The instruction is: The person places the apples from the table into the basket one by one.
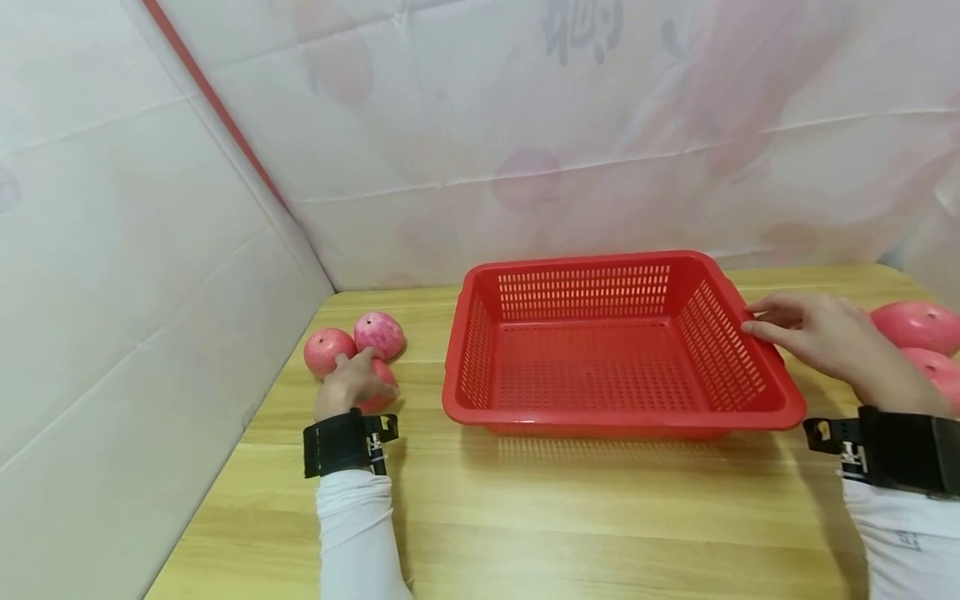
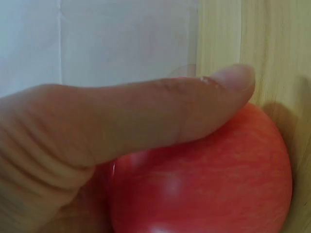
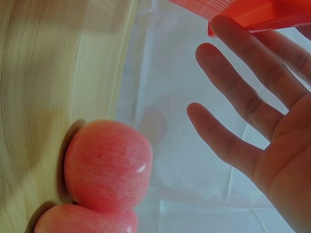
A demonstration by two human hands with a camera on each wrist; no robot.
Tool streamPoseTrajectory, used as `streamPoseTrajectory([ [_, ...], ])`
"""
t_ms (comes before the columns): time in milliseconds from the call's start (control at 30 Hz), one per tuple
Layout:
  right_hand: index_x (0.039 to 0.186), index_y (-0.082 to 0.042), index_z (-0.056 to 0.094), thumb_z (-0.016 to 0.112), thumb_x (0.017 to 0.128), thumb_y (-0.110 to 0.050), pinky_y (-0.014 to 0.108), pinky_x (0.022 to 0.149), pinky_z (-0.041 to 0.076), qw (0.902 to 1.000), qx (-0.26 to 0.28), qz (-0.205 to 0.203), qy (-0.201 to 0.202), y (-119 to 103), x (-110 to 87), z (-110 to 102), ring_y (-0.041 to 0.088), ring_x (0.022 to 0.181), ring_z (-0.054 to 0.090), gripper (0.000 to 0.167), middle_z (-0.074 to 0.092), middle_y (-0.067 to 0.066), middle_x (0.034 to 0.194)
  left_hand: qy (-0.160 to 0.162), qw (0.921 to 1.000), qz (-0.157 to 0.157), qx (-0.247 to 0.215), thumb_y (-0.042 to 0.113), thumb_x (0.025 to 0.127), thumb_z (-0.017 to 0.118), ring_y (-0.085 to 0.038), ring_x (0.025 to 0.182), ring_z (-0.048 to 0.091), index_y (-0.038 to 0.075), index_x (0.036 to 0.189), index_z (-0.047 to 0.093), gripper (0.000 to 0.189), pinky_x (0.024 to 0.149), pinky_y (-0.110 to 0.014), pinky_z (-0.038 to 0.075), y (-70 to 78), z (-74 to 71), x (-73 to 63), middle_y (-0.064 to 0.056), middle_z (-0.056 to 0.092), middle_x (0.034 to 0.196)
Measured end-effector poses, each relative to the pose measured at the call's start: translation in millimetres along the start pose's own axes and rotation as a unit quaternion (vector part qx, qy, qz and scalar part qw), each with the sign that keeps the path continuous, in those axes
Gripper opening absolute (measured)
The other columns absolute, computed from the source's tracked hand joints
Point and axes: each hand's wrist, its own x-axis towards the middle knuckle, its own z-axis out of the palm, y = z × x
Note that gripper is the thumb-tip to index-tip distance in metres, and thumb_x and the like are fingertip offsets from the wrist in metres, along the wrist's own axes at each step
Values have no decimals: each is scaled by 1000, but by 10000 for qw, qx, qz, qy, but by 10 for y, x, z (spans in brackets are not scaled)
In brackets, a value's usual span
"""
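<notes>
My left hand (image 1: 351, 385) grips a red apple (image 2: 209, 189) at the left of the table, its thumb lying across the fruit in the left wrist view. Right by that hand are another red apple (image 1: 328, 352) and a pink mottled round fruit (image 1: 379, 333). A red plastic basket (image 1: 622, 421) with slotted walls stands mid-table with nothing in it. At its right rim is my right hand (image 1: 832, 337), pinching the edge with thumb above and index finger under it. The other fingers (image 3: 238, 92) of this hand stretch out, spread apart.
Two more apples, one behind (image 1: 917, 327) and one in front (image 1: 937, 379), lie at the right end of the wooden table (image 1: 600, 517), beside my right wrist. White printed sheets (image 1: 450, 125) hang as walls behind and to the left.
</notes>
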Motion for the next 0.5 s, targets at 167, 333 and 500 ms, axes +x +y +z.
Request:
streamPoseTrajectory([
  [167,112,6,71,75,93,-21,35,60,49,10000,-13,85,-45,-5,13,-8,51,92,67,33,74,20,90,-37,10000,39,-50,23,86,78,-63,117,44,6,148,41,74,93,-69,44,0,1,17,-36,30,135],
  [333,112,7,69,75,94,-23,37,60,50,9997,-39,241,-87,-11,23,-2,53,94,66,36,73,23,91,26,9999,155,-18,22,84,78,-62,115,45,7,146,44,71,92,-68,46,-14,18,34,-34,33,134],
  [500,113,8,69,74,95,-23,36,60,50,9994,14,299,-148,-18,28,1,54,95,65,36,73,24,93,94,9995,291,88,24,85,78,-61,113,47,5,144,44,71,93,-69,45,-24,9,33,-35,35,131],
])
